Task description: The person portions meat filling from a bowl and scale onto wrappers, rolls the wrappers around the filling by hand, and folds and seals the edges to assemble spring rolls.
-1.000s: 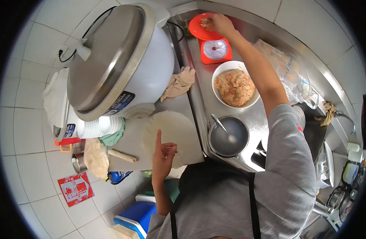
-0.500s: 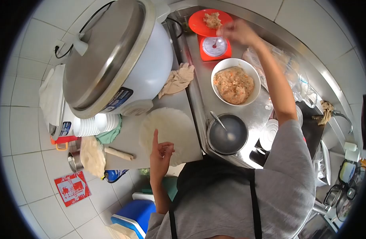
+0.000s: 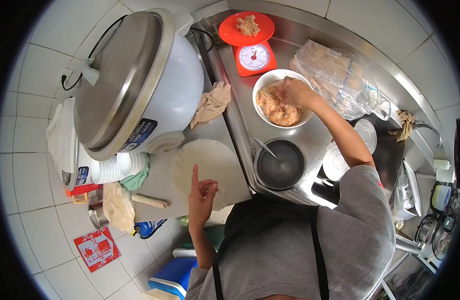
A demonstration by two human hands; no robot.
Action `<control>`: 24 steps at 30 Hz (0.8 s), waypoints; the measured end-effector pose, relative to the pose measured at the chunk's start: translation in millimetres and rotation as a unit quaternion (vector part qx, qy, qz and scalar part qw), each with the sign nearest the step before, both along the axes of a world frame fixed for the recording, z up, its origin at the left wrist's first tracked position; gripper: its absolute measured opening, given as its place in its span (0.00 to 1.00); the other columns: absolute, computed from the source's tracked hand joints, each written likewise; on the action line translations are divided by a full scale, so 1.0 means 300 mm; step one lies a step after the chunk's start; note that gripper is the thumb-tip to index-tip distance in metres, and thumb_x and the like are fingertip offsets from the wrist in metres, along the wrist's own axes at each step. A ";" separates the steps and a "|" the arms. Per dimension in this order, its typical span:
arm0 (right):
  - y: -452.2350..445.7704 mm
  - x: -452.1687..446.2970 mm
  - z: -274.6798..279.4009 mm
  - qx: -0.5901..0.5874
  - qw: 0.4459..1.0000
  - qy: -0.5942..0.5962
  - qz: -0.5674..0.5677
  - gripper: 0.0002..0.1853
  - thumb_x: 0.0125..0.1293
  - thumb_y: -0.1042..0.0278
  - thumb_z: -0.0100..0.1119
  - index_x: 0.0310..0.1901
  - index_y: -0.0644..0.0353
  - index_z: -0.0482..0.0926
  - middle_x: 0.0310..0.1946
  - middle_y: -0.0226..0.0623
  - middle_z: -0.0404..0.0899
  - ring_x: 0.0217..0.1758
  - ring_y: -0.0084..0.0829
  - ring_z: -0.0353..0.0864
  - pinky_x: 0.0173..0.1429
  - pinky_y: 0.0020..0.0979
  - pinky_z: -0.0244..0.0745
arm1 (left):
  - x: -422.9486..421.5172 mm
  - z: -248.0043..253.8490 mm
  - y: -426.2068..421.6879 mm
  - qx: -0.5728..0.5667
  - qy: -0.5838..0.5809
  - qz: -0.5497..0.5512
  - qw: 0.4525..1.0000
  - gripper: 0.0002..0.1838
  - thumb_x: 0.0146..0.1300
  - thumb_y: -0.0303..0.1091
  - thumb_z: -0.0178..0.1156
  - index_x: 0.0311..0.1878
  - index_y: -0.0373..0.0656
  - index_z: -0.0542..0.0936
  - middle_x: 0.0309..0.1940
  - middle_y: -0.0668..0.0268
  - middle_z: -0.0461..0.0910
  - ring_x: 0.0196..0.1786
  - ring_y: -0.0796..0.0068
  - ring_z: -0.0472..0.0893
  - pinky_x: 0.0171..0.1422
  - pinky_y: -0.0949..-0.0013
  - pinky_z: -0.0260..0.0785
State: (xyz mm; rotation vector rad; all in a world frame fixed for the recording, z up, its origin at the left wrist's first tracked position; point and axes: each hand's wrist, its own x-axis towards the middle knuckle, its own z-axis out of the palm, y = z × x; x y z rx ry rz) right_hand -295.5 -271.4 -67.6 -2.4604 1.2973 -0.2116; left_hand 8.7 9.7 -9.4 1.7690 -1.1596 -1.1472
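Note:
My right hand point(image 3: 295, 93) is over the white bowl point(image 3: 259, 109), with its curled fingers down in the minced meat mixture point(image 3: 279, 111). A lump of the same mixture point(image 3: 248, 26) sits on the red plate point(image 3: 231, 36) of the kitchen scale point(image 3: 255, 59). My left hand point(image 3: 202, 192) hovers at the near side of a thin round whitish sheet point(image 3: 202, 155) on the counter. Its index finger points out straight, the others are half bent, and it holds nothing. A dark bowl of liquid point(image 3: 286, 159) stands below the white bowl, with a spoon point(image 3: 264, 147) in it.
A large rice cooker point(image 3: 182, 80) takes up the left counter beside a crumpled cloth point(image 3: 212, 102). Clear plastic bags point(image 3: 335, 75) lie right of the scale. Round lids point(image 3: 336, 162) rest near my right arm. A rolling pin point(image 3: 150, 201) and stacked white cups point(image 3: 108, 171) are at left.
My right hand has come down from beside the scale plate into the bowl of meat mixture. The left hand keeps its pose. The whole view has shifted slightly.

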 end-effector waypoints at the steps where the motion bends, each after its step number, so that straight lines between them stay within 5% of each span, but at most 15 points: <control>1: -0.001 -0.011 -0.009 -0.037 0.999 -0.023 0.018 0.10 0.45 0.66 0.68 0.29 0.61 0.82 0.29 0.42 0.81 0.36 0.42 0.81 0.42 0.37 0.75 | 0.000 0.001 0.003 0.004 -0.001 0.003 1.000 0.40 0.63 0.25 0.57 0.74 0.46 0.47 0.37 0.60 0.80 0.38 0.75 0.80 0.47 0.71 0.71; 2: -0.004 -0.017 -0.019 -0.074 0.996 -0.045 0.036 0.09 0.46 0.67 0.68 0.28 0.61 0.82 0.28 0.42 0.81 0.34 0.41 0.81 0.41 0.36 0.75 | 0.000 0.001 0.006 0.009 -0.002 0.006 1.000 0.40 0.63 0.26 0.57 0.74 0.46 0.47 0.37 0.60 0.80 0.38 0.75 0.80 0.47 0.71 0.71; 5: -0.084 0.020 0.121 0.073 0.993 -0.097 -0.002 0.07 0.47 0.68 0.66 0.27 0.61 0.82 0.24 0.45 0.81 0.34 0.45 0.82 0.43 0.40 0.76 | 0.006 0.002 0.016 0.010 -0.007 0.008 1.000 0.40 0.63 0.26 0.57 0.74 0.46 0.48 0.37 0.60 0.80 0.38 0.75 0.80 0.46 0.72 0.71; 7: -0.192 0.053 0.160 -0.046 0.982 -0.176 -0.047 0.06 0.51 0.69 0.62 0.28 0.62 0.83 0.22 0.45 0.80 0.30 0.45 0.82 0.41 0.40 0.77 | 0.004 0.007 0.014 0.012 -0.010 0.012 1.000 0.40 0.63 0.26 0.57 0.74 0.46 0.48 0.37 0.60 0.80 0.38 0.75 0.80 0.46 0.72 0.71; 9: -0.335 0.107 0.224 -0.085 0.982 -0.123 -0.114 0.08 0.54 0.69 0.60 0.33 0.60 0.85 0.28 0.47 0.82 0.36 0.46 0.82 0.45 0.40 0.77 | 0.001 0.013 0.016 0.009 -0.013 0.013 1.000 0.40 0.63 0.26 0.57 0.74 0.46 0.48 0.37 0.60 0.80 0.38 0.75 0.80 0.45 0.72 0.71; 11: -0.521 0.152 0.141 -0.260 0.933 -0.203 -0.144 0.10 0.54 0.66 0.60 0.36 0.58 0.85 0.33 0.49 0.82 0.38 0.48 0.82 0.47 0.42 0.76 | 0.000 0.019 0.015 0.000 -0.018 0.013 1.000 0.40 0.63 0.26 0.57 0.74 0.46 0.48 0.37 0.60 0.80 0.38 0.75 0.80 0.45 0.72 0.72; 14: -0.672 0.210 0.138 -0.212 0.933 -0.246 -0.158 0.12 0.56 0.62 0.61 0.39 0.57 0.85 0.35 0.49 0.82 0.40 0.49 0.81 0.49 0.43 0.76 | 0.014 0.009 0.028 -0.006 -0.028 0.013 0.999 0.41 0.65 0.34 0.59 0.74 0.47 0.46 0.39 0.60 0.80 0.38 0.75 0.79 0.42 0.74 0.72; 18: -0.709 0.200 0.195 -0.138 0.965 -0.184 -0.126 0.14 0.57 0.60 0.62 0.38 0.61 0.83 0.31 0.49 0.81 0.36 0.44 0.82 0.43 0.38 0.75 | 0.031 0.008 0.054 -0.001 -0.021 0.041 0.999 0.40 0.65 0.33 0.59 0.74 0.46 0.47 0.38 0.60 0.80 0.37 0.75 0.79 0.42 0.74 0.72; 21: -0.770 0.167 0.162 -0.274 0.925 -0.232 -0.127 0.12 0.57 0.61 0.62 0.37 0.59 0.84 0.28 0.47 0.81 0.33 0.39 0.83 0.40 0.37 0.76 | 0.049 -0.004 0.078 0.001 -0.031 0.043 0.999 0.40 0.65 0.32 0.58 0.74 0.46 0.46 0.39 0.60 0.80 0.37 0.75 0.80 0.42 0.74 0.71; 24: -0.432 0.156 0.408 -0.064 0.956 -0.227 -0.175 0.12 0.57 0.63 0.60 0.40 0.58 0.84 0.34 0.47 0.82 0.35 0.44 0.82 0.44 0.41 0.77 | 0.057 -0.004 0.075 -0.006 -0.028 0.041 0.999 0.40 0.65 0.31 0.57 0.74 0.46 0.46 0.39 0.60 0.80 0.37 0.75 0.80 0.42 0.74 0.71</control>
